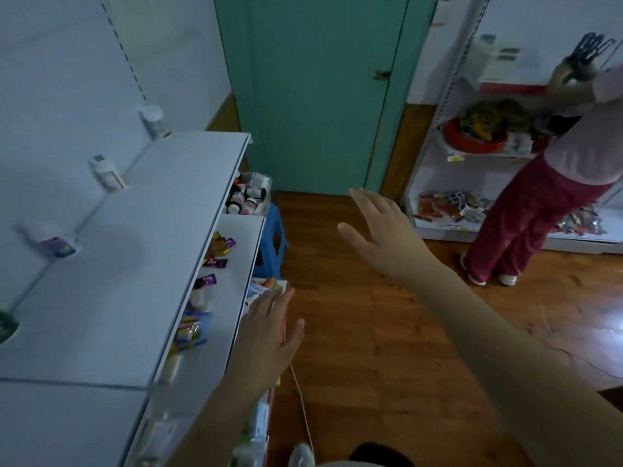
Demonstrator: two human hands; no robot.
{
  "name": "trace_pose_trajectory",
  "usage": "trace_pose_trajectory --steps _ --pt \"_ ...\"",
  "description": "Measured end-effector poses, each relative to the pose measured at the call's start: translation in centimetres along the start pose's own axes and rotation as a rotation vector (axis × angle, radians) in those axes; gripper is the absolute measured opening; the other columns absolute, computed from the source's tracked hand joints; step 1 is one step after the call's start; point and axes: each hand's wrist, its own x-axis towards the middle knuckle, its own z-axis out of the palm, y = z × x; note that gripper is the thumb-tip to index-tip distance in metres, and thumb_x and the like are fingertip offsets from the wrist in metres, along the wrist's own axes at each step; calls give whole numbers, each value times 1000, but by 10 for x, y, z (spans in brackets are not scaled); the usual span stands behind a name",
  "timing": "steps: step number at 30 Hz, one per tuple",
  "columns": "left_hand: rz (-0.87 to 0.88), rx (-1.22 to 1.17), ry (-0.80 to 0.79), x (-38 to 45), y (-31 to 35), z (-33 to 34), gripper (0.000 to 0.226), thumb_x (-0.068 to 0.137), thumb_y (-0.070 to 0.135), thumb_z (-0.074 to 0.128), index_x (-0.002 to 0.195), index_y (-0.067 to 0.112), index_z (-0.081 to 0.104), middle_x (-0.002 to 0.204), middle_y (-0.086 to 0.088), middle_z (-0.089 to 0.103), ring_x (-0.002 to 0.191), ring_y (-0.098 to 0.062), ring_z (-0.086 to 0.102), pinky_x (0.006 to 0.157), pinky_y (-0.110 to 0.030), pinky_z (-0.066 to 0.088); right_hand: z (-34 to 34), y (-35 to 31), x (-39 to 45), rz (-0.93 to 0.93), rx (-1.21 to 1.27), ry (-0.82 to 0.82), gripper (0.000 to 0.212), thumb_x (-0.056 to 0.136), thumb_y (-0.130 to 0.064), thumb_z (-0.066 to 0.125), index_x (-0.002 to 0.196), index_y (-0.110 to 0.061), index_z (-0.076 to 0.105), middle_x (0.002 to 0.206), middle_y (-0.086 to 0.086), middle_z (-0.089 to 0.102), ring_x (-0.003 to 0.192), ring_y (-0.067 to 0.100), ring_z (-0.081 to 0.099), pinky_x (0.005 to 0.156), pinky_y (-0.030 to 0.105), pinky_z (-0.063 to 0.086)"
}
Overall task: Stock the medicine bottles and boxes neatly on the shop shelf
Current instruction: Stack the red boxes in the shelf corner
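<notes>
— Her hands? 
— The left hand (269, 335) and right hand (381, 230) are spread flat, holding nothing. 
— The medicine? 
— Round white-capped bottles (247, 197) heaped past the smooth white shelf (135, 264), above the wooden floor (387, 332).

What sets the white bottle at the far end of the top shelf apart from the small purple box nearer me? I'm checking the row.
The white bottle stands upright with a round cap; the purple box is flat-sided and lower. The bottle is white and pale; the box is purple and blue. The bottle sits farthest along the top shelf; the box is nearer. Both stand against the back wall, untouched.
</notes>
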Motion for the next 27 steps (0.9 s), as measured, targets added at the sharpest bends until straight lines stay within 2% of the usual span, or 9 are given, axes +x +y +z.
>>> trace_pose_trajectory --steps 3,6,9,12,14,17,22,27 --pt "15 21 -43 43 -7 9 69 89 65 24 152 35 29 154 7 34 144 -13 27 113 -46 35 13 25 33 51 11 -35 75 97 -65 32 157 -26 14 163 -1 20 149 25 16 120 49 23" --pt "23 40 -77 89 -17 18 68 89 66 23 150 37 33 155 9 33 146 -12 23 113 -48 34 25 51 78 76 27 -42 75 96 -66 32 157 -26 13 163 -1 18 150 24 15 120 48 22" --pt "-13 45 -77 141 -28 28 70 87 64 24 148 33 40 152 6 37 144 -13 27 113 -42 33 39 79 133 73 48 -63 75 96 -65 32 157 -27 12 164 -2 16 150 23 13 121 46 20" --pt "-49 99 -68 204 -41 39 67 89 64 28 145 31 45 146 1 45 136 -19 40 107 -36 35 51 111 201 57 88 -80 75 96 -65 33 157 -26 12 163 -1 16 150 25 13 121 47 20" --pt "-73 119 -72 252 -51 48 73 90 71 26 147 28 43 147 -1 44 135 -21 41 105 -39 38 57 133 251 43 109 -94 76 96 -65 32 157 -25 12 163 0 17 150 25 14 121 48 21" --pt "-159 111 -86 326 -58 54 90 84 82 13 151 26 35 152 -1 37 139 -21 33 110 -45 39 58 165 327 0 145 -157 77 96 -65 33 158 -25 10 163 0 16 150 25 15 120 46 20" --pt "-241 147 -34 435 -57 56 69 91 58 32 147 19 40 142 -8 47 127 -26 44 99 -43 46 49 203 450 -109 168 -256 75 97 -63 35 158 -26 10 162 1 20 148 22 19 117 36 22" --pt "-329 133 -30 511 -70 64 60 93 50 41 146 21 40 142 -3 45 129 -23 42 99 -38 43 73 220 546 -190 179 -330 74 98 -61 35 158 -23 12 161 2 23 147 22 23 117 38 24"
